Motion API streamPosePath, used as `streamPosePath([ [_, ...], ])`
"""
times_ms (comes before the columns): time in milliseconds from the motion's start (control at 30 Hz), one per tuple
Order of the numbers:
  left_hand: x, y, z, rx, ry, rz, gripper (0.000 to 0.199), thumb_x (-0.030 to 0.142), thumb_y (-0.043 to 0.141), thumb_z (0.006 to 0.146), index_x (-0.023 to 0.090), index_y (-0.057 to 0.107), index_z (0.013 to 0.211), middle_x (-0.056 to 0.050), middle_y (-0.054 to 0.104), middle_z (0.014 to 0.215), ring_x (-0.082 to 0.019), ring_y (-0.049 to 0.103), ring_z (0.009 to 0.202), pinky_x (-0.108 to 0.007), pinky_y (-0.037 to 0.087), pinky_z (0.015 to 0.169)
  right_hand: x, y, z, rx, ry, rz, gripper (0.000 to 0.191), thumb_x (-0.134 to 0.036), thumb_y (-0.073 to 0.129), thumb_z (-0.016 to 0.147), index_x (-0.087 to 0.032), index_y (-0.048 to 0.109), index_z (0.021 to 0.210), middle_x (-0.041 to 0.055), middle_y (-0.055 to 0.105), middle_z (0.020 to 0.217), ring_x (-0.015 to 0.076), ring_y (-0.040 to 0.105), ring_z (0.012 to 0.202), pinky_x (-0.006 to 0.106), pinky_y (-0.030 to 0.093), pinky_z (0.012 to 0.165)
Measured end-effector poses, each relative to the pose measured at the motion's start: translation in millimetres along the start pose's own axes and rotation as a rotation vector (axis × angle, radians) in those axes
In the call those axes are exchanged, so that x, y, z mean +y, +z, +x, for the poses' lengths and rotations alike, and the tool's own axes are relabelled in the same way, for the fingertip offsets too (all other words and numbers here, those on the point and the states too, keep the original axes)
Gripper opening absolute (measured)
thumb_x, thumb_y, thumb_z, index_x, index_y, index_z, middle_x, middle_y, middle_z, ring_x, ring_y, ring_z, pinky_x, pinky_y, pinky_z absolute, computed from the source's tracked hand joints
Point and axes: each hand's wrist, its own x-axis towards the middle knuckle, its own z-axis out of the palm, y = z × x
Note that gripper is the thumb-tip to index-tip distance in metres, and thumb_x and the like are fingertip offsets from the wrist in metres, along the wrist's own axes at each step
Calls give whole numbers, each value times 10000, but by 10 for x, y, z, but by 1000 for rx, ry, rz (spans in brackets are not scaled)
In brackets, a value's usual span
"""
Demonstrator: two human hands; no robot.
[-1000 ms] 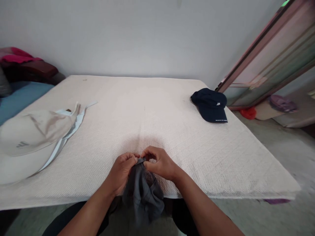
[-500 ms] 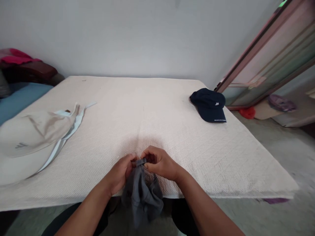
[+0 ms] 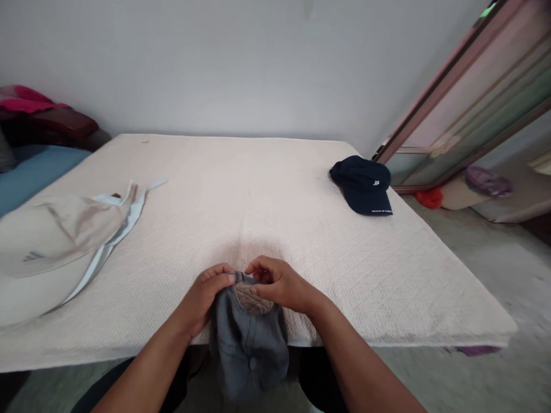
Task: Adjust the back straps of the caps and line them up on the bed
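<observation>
A grey cap (image 3: 253, 344) hangs over the table's near edge, with its back opening and adjusting strap (image 3: 244, 277) turned up. My left hand (image 3: 206, 295) pinches the strap's left end between thumb and fingers. At the strap's right end, my right hand (image 3: 279, 287) has its fingers curled in and its thumb against the edge of the opening. The exact grip of its fingertips is partly hidden. The table's cover shows through the opening.
A beige cap with a dark striped mark (image 3: 47, 246) lies at the left. Near the back right corner sits a navy cap (image 3: 361, 183). Both rest on the table's white textured cover (image 3: 206, 189). A grey wall (image 3: 215, 69) stands behind.
The grey cap has turned and spread, so its back opening and rounded crown now show. My left thumb has shifted onto the strap. My right hand stays nearly in place.
</observation>
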Motion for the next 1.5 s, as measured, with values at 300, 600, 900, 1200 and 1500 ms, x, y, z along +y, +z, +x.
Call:
streamPosePath([
  [300,190,-21,-28,-33,6,-110,160,296,651,754,141,650,719,-17,616,670,-121,545,587,-216,424,567,-52,-170,-10,100,158,592,260,-369,704,705,-155,559,728,-40,507,625,61,410,502,198,302,475],
  [600,40,111,-167,-204,-273,-269,312,224,726,624,166,703,930,-113,713,774,-320,680,784,-419,515,721,9,-223,114,407,137,840,265,-371,717,693,-164,564,752,-27,542,631,76,449,495,205,367,487],
  [900,420,-434,154,367,145,-696,392,183,357,856,234,637,1126,-27,748,712,-231,695,879,-382,532,852,92,-203,-19,107,232,682,359,-496,577,804,-156,633,904,61,634,842,155,562,742,262,450,629],
  [1200,498,-455,221,400,180,-668,358,213,327,906,155,674,838,-51,735,661,-182,684,560,-352,570,739,113,-351,-153,-144,207,817,477,-229,802,592,-155,620,1027,40,637,877,136,598,727,265,474,684],
  [1500,244,-132,325,209,3,-716,201,292,467,862,194,630,798,-17,694,648,-172,629,496,-293,513,463,135,-676,-203,236,-41,855,328,-327,732,694,-174,624,962,39,648,864,133,610,723,262,468,709],
])
